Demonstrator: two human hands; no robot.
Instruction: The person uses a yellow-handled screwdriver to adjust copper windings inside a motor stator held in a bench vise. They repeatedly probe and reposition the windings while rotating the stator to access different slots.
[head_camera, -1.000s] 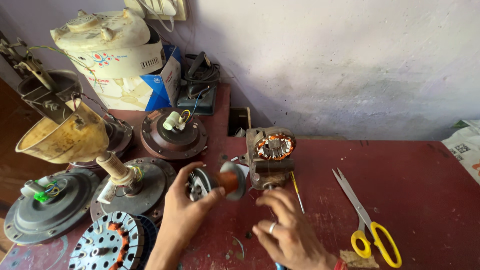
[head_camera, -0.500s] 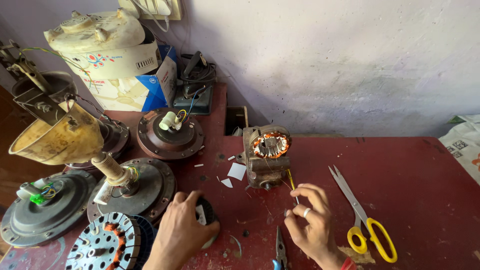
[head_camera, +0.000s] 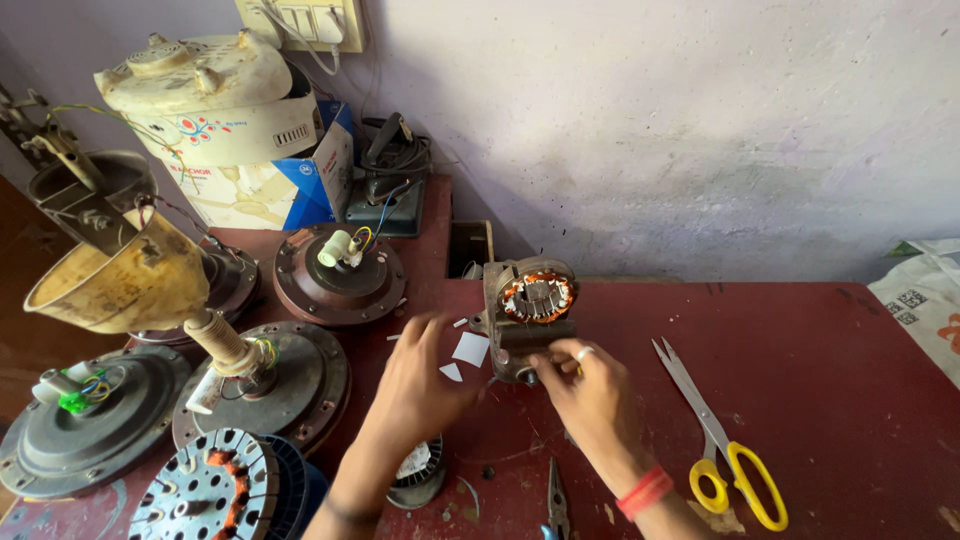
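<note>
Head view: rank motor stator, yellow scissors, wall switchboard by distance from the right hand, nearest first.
1. Motor stator: touching the right hand, just above its fingers.
2. Yellow scissors: on the red table, to the hand's right.
3. Wall switchboard: far upper left, on the wall.

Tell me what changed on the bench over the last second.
Both hands let go of the small round rotor part and moved forward to the motor stator. The right hand now touches its base; the left hand hovers by the white paper scraps. The yellow-handled scissors and fan motors stayed put.
</note>
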